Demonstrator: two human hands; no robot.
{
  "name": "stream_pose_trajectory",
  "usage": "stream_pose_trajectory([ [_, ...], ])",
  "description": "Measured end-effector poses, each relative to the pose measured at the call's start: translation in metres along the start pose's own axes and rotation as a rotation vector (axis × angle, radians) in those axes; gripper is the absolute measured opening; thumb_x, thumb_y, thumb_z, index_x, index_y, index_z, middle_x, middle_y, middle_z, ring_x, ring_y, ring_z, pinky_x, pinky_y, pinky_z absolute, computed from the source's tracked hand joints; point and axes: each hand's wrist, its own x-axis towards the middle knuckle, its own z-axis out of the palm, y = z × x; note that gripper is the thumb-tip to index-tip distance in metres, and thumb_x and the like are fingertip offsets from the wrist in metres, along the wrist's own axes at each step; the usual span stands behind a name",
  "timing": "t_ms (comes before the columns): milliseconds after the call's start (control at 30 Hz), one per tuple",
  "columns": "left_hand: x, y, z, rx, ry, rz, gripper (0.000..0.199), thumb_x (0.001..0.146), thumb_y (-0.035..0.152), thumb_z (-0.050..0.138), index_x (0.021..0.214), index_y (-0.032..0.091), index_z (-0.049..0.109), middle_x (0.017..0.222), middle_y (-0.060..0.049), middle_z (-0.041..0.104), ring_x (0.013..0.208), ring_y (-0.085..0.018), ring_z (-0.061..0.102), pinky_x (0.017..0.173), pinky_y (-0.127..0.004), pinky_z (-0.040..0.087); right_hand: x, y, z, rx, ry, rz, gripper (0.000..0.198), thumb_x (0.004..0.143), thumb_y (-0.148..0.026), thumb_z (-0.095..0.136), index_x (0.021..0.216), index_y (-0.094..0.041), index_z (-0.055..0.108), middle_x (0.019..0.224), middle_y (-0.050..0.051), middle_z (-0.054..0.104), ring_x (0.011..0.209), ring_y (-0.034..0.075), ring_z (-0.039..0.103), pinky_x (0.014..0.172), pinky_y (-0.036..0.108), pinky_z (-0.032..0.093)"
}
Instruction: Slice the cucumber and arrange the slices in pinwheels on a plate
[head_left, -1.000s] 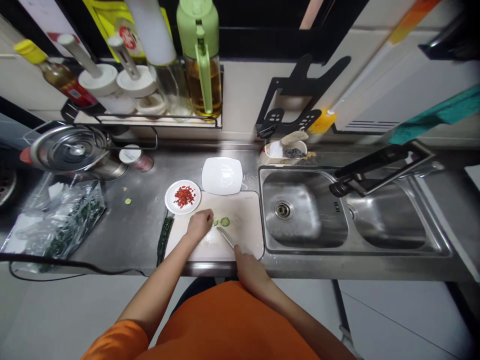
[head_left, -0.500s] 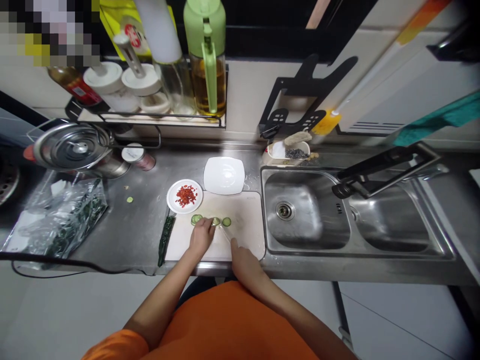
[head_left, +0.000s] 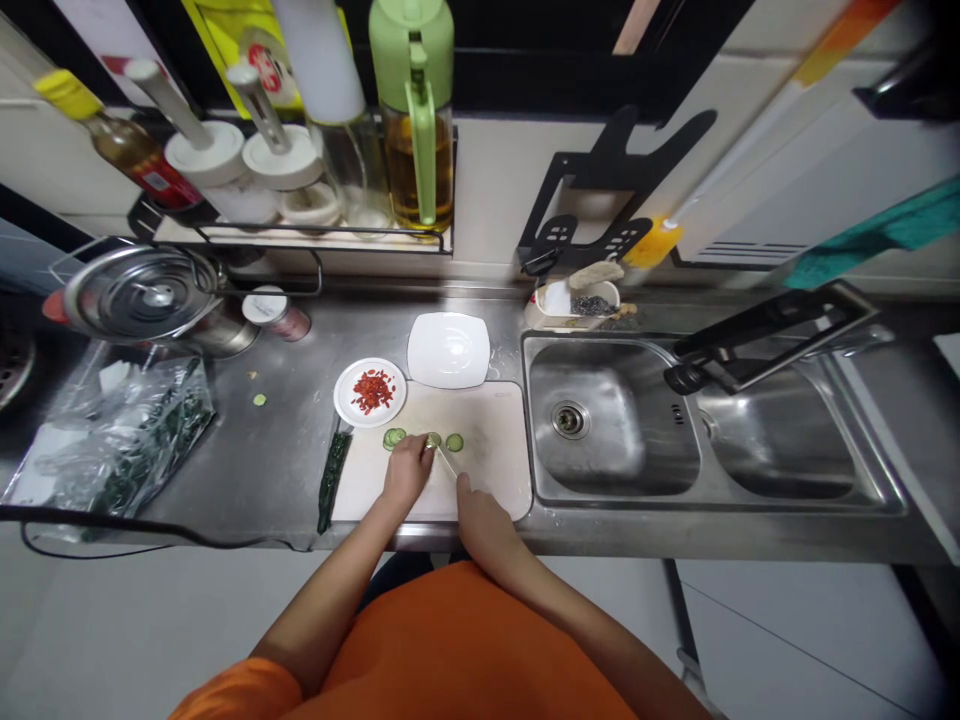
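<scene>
Cucumber slices, thin green-rimmed rounds with pale centres (head_left: 454, 442), on a white rectangular cutting board (head_left: 491, 485).
On my feed, the right hand (head_left: 486, 522) clasps a slim pale-bladed knife (head_left: 448, 461), tip by the middle slice (head_left: 434, 439); the left hand's (head_left: 409, 471) fingertips touch that slice, pinching or pressing I cannot tell. Versus a second ago: knife nearer it, stacked leftmost slices more exposed. Yellow packet (head_left: 264, 64), red emblem; lettering illegible to me.

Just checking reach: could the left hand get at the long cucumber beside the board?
Probably yes: only bare cutting board seems to lie between the left hand and the cucumber, though that hand looks busy near the knife.
</scene>
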Motion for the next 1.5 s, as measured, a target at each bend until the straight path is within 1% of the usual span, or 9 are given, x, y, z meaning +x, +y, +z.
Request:
stream_pose_trajectory([
  [100,0.001,0.001,-0.001,0.007,0.001,0.001,0.025,0.083,0.019,0.048,0.103,0.015,0.063,0.087,-0.009,0.066,0.086,-0.021,0.059,0.082,-0.033,0.045,0.0,-0.001,-0.002,0.01,0.001,0.006,0.04,0.088,-0.004,0.031,0.127,-0.008,0.038,0.096,0.02,0.066,0.092,0.024,0.065,0.074,0.03,0.047],
  [367,0.0,0.001,-0.002,0.013,-0.009,0.003,0.025,0.084,0.02,0.048,0.103,0.015,0.063,0.087,-0.009,0.065,0.086,-0.02,0.059,0.081,-0.032,0.044,0.001,-0.005,-0.007,0.024,-0.051,0.039,0.044,0.085,-0.004,0.035,0.129,-0.008,0.035,0.099,0.021,0.065,0.096,0.026,0.063,0.075,0.032,0.046],
  [700,0.001,-0.001,0.0,0.017,-0.011,0.01,0.024,0.084,0.019,0.048,0.102,0.015,0.063,0.088,-0.01,0.065,0.086,-0.021,0.058,0.081,-0.033,0.044,0.007,-0.008,-0.009,0.084,-0.053,0.058,0.044,0.084,0.001,0.027,0.126,-0.007,0.039,0.102,0.021,0.066,0.099,0.026,0.063,0.075,0.032,0.047],
  [967,0.005,0.0,-0.002,-0.027,-0.014,-0.031,0.029,0.084,0.024,0.05,0.108,0.014,0.061,0.091,-0.009,0.065,0.089,-0.021,0.058,0.083,-0.032,0.043,-0.011,0.009,-0.004,0.049,-0.102,0.067,0.041,0.086,0.0,0.028,0.123,-0.01,0.041,0.098,0.019,0.067,0.096,0.025,0.065,0.075,0.032,0.048],
  [1033,0.009,0.002,-0.004,-0.02,-0.009,-0.034,0.026,0.084,0.023,0.048,0.105,0.015,0.062,0.091,-0.009,0.064,0.089,-0.021,0.057,0.084,-0.032,0.042,-0.016,0.014,-0.003,0.037,-0.113,0.071,0.041,0.086,0.0,0.028,0.124,-0.011,0.041,0.1,0.019,0.066,0.097,0.026,0.064,0.076,0.033,0.048],
  [1133,0.015,0.006,-0.008,0.011,-0.011,-0.056,0.019,0.082,0.019,0.048,0.093,0.016,0.064,0.088,-0.009,0.062,0.086,-0.02,0.056,0.082,-0.032,0.041,-0.02,0.018,-0.001,0.028,-0.118,0.072,0.044,0.087,-0.001,0.028,0.128,-0.01,0.038,0.102,0.02,0.065,0.098,0.026,0.064,0.076,0.034,0.048],
  [1267,0.022,0.01,-0.01,0.057,-0.042,-0.067,0.012,0.08,0.015,0.048,0.077,0.017,0.06,0.082,-0.008,0.057,0.081,-0.019,0.055,0.077,-0.03,0.04,-0.02,0.019,0.003,0.033,-0.108,0.063,0.047,0.086,-0.001,0.026,0.131,-0.009,0.037,0.101,0.02,0.066,0.098,0.027,0.063,0.076,0.034,0.048],
  [1400,0.023,0.011,-0.011,0.063,-0.08,-0.042,0.013,0.08,0.012,0.045,0.077,0.017,0.057,0.079,-0.007,0.058,0.078,-0.018,0.055,0.073,-0.029,0.039,-0.019,0.021,0.006,0.039,-0.095,0.056,0.047,0.086,-0.001,0.024,0.13,-0.01,0.038,0.099,0.019,0.066,0.097,0.028,0.063,0.075,0.035,0.047],
  [1500,0.02,0.009,-0.019,0.015,-0.104,-0.03,0.015,0.079,0.01,0.044,0.077,0.018,0.057,0.074,-0.004,0.059,0.073,-0.017,0.055,0.07,-0.027,0.039,-0.019,0.023,0.006,0.046,-0.089,0.043,0.047,0.086,-0.002,0.025,0.131,-0.009,0.038,0.099,0.02,0.065,0.096,0.028,0.063,0.074,0.035,0.047],
])
